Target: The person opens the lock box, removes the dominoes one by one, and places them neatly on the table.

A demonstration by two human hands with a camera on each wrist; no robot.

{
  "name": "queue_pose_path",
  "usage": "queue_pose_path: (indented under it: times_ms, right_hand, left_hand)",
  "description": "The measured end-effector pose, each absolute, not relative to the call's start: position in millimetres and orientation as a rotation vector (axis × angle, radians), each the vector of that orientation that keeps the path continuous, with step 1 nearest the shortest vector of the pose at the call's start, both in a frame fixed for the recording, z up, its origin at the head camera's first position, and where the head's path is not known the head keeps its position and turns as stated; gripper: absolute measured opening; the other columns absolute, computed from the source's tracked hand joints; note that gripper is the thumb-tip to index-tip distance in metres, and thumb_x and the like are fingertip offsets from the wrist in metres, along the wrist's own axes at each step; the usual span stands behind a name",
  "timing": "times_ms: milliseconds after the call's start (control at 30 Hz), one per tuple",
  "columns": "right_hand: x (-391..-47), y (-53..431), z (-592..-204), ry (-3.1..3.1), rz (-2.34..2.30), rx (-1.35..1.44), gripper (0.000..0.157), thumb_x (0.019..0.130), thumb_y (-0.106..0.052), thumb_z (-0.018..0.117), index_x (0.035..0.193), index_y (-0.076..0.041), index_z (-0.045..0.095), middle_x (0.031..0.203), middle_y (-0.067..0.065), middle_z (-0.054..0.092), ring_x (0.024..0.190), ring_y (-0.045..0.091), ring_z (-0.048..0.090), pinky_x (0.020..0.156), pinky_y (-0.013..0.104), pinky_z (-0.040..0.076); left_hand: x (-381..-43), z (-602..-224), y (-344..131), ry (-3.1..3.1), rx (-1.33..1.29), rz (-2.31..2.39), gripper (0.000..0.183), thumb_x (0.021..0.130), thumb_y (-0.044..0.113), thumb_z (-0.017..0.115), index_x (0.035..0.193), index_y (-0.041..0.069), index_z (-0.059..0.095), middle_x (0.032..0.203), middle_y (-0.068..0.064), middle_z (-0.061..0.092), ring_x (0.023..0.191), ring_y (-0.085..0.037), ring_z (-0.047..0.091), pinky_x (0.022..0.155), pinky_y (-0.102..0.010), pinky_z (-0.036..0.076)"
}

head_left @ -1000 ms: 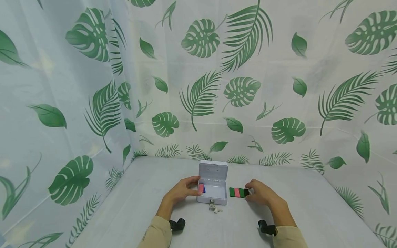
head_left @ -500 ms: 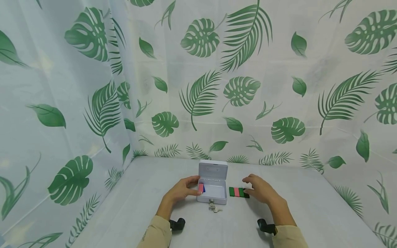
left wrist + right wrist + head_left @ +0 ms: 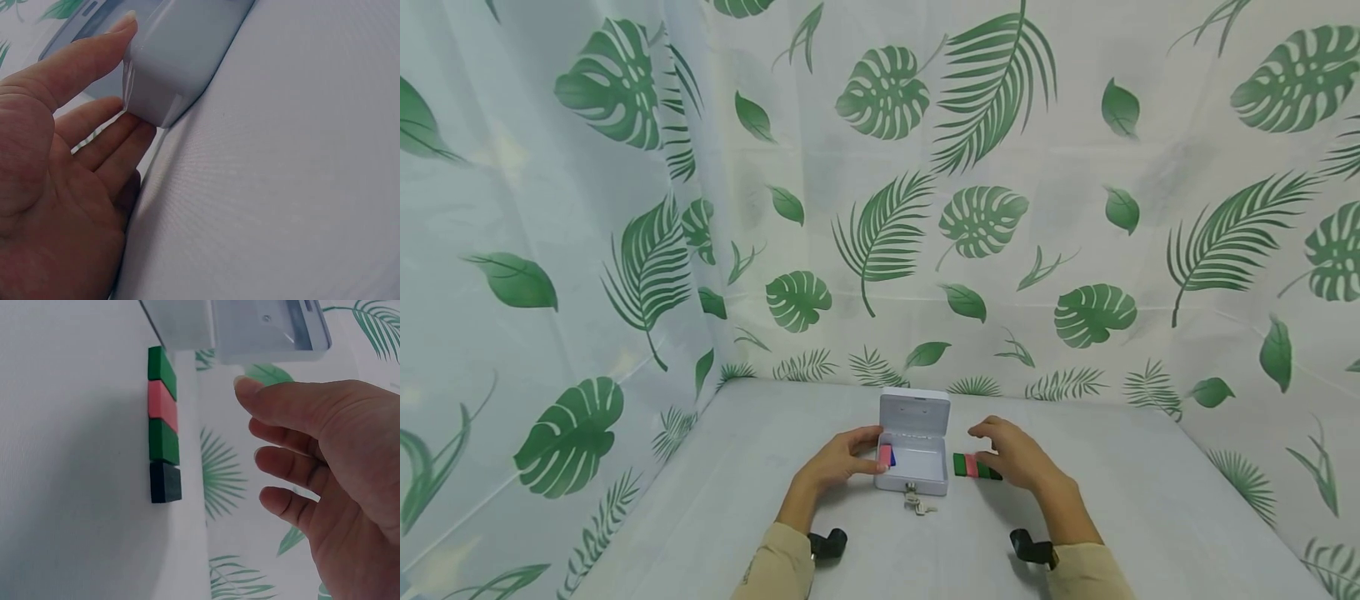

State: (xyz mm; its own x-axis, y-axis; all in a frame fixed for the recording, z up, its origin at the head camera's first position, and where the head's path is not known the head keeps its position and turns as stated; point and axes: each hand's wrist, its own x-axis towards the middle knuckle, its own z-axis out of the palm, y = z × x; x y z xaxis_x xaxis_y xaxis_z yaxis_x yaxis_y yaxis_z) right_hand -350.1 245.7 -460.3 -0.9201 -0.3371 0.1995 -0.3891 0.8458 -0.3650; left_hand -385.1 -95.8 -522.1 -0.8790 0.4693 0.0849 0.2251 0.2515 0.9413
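Note:
My left hand grips the left side of a pale metal cash box, thumb at the rim and fingers along its outer side. The lid stands raised at the back. Inside, by the left wall, lie a pink block and a blue block, partly covered. My right hand hovers with loosely bent fingers and nothing in it. Below it, a row runs from a green block through a pink block and another green block to a black block.
Keys hang from the lock at the box's front and lie on the white tabletop. A leaf-printed curtain closes off the back and left side. Dark camera mounts sit at both wrists.
My right hand has let go of the black block at the row's right end, risen, and shifted left over the row. The left hand keeps its place on the box.

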Motion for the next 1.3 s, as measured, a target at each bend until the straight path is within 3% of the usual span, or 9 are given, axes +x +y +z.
queue_pose_path:
  times_ms: [633,1300]
  right_hand:
    - [-350,224,-456,-2.846,0.638,0.641,0.034,0.091,-0.011,0.080,0.124,-0.004,0.072,0.123,0.014,0.071,0.100,0.030,0.069,0.086,0.044,0.060]
    - [-352,204,-457,-2.800,0.700,0.714,0.037,0.092,-0.013,0.080,0.127,-0.004,0.071,0.122,0.011,0.070,0.096,0.025,0.064,0.079,0.033,0.055]
  left_hand:
    - [-382,-518,-97,2.298,0.656,1.685,0.078,0.085,0.020,0.088,0.153,0.008,0.051,0.157,-0.012,0.053,0.150,-0.034,0.045,0.125,-0.057,0.030]
    - [-383,-517,-97,2.296,0.663,1.683,0.079,0.085,0.019,0.087,0.154,0.008,0.050,0.158,-0.011,0.052,0.150,-0.032,0.044,0.126,-0.054,0.031]
